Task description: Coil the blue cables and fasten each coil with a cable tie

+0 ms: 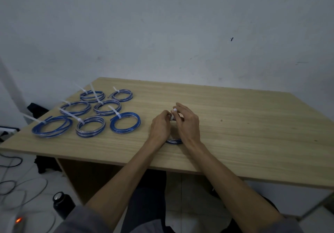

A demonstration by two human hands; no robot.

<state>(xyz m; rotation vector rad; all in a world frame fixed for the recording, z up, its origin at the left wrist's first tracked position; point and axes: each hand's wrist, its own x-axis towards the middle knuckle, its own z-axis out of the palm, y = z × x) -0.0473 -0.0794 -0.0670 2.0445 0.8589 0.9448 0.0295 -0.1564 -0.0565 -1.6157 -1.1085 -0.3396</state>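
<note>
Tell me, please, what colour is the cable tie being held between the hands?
White; the cable tie shows best in the head view.

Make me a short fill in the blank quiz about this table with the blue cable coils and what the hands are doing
1. The tied coils lying at the table's left number ____.
2. Both hands work on a white cable ____.
3. The coil under the hands is mostly ____ by them.
4. On the floor stands a dark ____.

Missing words: seven; tie; hidden; bottle

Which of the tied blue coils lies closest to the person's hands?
The coil at the right end of the front row, mostly solid blue. It lies just left of the left hand; the other six tied coils sit farther left or farther back.
</note>
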